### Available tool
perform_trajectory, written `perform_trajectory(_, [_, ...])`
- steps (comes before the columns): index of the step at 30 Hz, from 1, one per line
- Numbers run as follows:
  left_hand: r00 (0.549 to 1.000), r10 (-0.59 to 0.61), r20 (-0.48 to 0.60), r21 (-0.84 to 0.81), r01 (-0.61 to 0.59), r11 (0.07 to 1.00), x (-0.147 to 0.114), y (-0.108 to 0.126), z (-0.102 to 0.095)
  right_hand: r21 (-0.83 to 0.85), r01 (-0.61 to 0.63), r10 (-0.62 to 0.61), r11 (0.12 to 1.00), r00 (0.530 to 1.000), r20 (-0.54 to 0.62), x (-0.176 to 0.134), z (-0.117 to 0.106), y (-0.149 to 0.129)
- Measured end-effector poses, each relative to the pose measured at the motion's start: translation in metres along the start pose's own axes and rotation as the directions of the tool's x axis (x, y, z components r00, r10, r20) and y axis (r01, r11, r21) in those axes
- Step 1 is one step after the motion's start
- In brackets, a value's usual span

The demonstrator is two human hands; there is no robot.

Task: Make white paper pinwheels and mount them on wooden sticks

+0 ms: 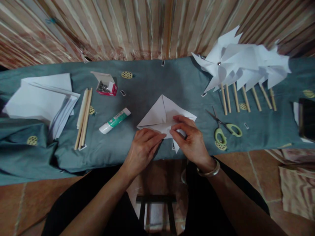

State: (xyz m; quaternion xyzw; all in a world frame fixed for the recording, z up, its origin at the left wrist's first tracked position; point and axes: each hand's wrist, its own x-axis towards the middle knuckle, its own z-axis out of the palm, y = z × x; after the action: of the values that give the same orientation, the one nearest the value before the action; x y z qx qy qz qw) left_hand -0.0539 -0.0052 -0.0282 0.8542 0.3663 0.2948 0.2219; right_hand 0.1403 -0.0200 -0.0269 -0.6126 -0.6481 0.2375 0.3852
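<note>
A white paper square (154,113) with cut slits and crease lines lies in front of me, one corner pointing away. My left hand (145,144) presses on its near left edge, fingers together and flat on the paper. Thumb and forefinger of my right hand (188,136) pinch a cut flap of the paper near its lower middle. A narrow paper point hangs below that hand toward the table edge. Left of the paper lies a green and white glue stick (115,120). Scissors (221,126) with green handles rest to the right, blades slightly apart.
Finished paper pinwheels (231,59) on wooden sticks lie at the back right. Several bare wooden sticks (85,119) and a stack of white paper (39,95) are on the left. A small red box (107,88) holds metal pins. A dark object (307,119) sits at the right edge.
</note>
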Motion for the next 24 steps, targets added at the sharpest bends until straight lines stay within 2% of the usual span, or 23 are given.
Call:
perform_trajectory(11, [0.998,-0.008,-0.060,0.023,0.010,1.000,-0.0001,-0.0017,0.0049,-0.020,-0.003,0.003,1.000,1.000,-0.009,-0.0001,0.0005,-0.0005])
perform_trajectory(24, [0.997,-0.009,-0.072,0.052,0.012,0.999,0.0008,-0.0037,0.0069,-0.028,-0.003,0.002,1.000,1.000,-0.020,-0.0002,0.0001,-0.0011])
